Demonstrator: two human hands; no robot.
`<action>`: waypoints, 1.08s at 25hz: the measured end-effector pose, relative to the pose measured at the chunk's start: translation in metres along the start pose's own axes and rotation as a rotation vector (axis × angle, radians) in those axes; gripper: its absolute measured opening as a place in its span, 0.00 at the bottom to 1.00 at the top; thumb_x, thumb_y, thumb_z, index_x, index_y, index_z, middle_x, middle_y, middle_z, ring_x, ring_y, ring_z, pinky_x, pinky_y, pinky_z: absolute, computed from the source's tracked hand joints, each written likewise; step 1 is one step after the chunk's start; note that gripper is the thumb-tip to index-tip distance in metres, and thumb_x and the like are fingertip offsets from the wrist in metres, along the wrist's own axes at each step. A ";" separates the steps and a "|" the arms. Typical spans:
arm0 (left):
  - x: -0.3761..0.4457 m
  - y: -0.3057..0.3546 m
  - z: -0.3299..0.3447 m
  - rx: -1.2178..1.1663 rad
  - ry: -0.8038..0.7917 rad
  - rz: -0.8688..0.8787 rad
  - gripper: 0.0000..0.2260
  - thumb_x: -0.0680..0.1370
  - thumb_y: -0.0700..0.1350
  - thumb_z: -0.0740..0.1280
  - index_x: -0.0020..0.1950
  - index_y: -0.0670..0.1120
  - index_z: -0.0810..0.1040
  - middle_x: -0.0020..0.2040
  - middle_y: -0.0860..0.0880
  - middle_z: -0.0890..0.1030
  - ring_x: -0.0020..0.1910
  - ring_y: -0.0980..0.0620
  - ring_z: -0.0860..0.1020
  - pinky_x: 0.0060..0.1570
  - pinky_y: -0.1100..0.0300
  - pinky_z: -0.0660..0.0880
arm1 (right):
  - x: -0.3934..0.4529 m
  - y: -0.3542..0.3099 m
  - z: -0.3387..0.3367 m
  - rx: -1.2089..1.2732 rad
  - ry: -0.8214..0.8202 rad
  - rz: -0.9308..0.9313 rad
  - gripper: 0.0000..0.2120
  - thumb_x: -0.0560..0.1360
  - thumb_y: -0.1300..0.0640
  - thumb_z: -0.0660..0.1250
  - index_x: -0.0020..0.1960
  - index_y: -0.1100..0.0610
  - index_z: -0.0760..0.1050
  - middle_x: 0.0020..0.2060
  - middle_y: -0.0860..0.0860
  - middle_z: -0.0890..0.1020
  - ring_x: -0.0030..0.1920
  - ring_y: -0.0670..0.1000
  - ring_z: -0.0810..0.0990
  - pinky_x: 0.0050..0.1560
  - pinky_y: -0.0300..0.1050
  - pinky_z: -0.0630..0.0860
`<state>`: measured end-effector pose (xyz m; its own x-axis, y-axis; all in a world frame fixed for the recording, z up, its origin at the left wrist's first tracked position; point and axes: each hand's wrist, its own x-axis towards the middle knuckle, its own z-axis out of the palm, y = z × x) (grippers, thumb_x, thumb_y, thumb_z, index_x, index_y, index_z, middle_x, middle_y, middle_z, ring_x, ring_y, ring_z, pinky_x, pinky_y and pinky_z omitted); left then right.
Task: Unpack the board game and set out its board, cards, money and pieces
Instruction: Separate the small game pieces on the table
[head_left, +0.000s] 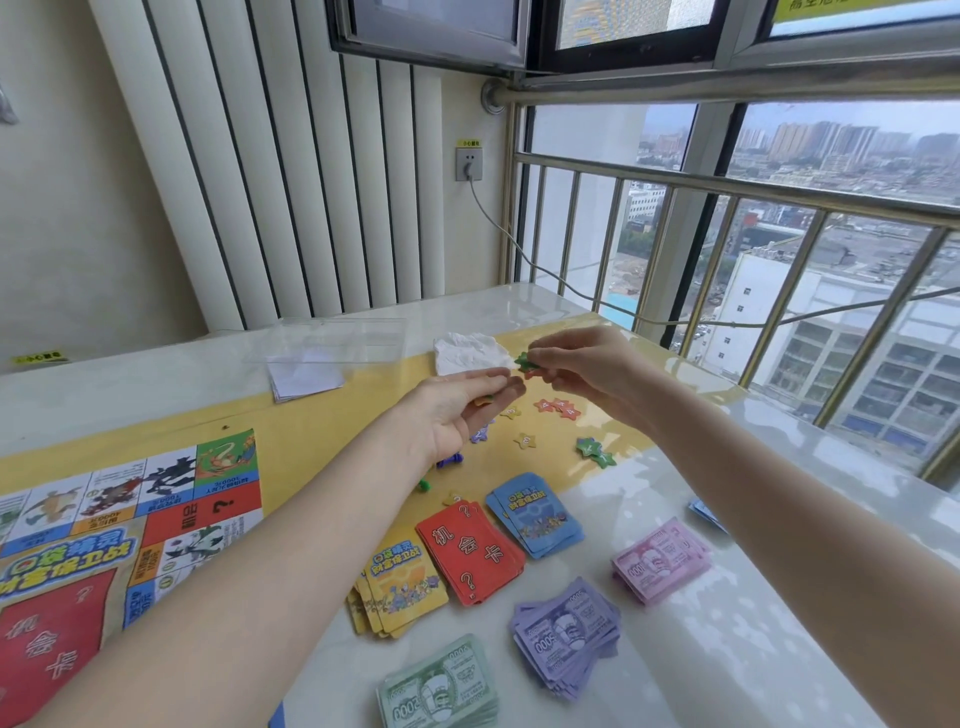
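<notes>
Soft window (779, 156) daylight, tabletop (753, 597) glare, wide-angle edge distortion.

The board (130, 525) lies on the table (727, 649), and three card decks (467, 556) sit to its right. Money stacks (566, 634) lie right of the board, nearer than the decks; star tokens (558, 408) lie beyond them.

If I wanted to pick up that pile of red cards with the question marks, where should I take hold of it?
Probably by its two long edges, coming straight down from above. The red card pile lies flat and slightly fanned on the table, with the yellow card pile close on its left and the blue card pile on its right, so slim fingertips should squeeze the sides together, then lift.
</notes>
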<state>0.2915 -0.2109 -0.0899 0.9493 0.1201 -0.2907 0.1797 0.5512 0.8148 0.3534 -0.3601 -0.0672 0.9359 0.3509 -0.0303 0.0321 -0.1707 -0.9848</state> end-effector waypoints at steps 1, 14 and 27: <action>0.001 -0.001 0.000 0.012 0.000 0.001 0.04 0.75 0.29 0.63 0.44 0.33 0.77 0.32 0.40 0.82 0.35 0.47 0.82 0.37 0.65 0.79 | 0.001 0.002 -0.005 0.013 0.014 0.014 0.06 0.73 0.65 0.68 0.48 0.65 0.79 0.34 0.54 0.80 0.32 0.47 0.75 0.33 0.32 0.76; 0.014 -0.020 0.015 0.202 -0.016 -0.048 0.01 0.74 0.30 0.66 0.45 0.33 0.76 0.39 0.39 0.80 0.28 0.50 0.82 0.31 0.64 0.80 | -0.002 0.020 -0.025 -0.127 -0.104 0.026 0.02 0.72 0.66 0.68 0.44 0.64 0.79 0.37 0.59 0.82 0.38 0.54 0.80 0.51 0.48 0.79; 0.010 -0.014 0.007 0.168 0.014 -0.020 0.01 0.74 0.31 0.67 0.43 0.33 0.77 0.39 0.39 0.80 0.28 0.51 0.82 0.35 0.65 0.80 | 0.009 0.048 -0.054 -0.537 0.187 0.071 0.08 0.72 0.67 0.68 0.50 0.67 0.80 0.44 0.61 0.83 0.31 0.48 0.76 0.27 0.30 0.75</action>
<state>0.3005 -0.2233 -0.1011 0.9416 0.1225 -0.3138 0.2404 0.4080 0.8808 0.3823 -0.4144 -0.1060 0.9868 0.1613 -0.0143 0.0951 -0.6489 -0.7549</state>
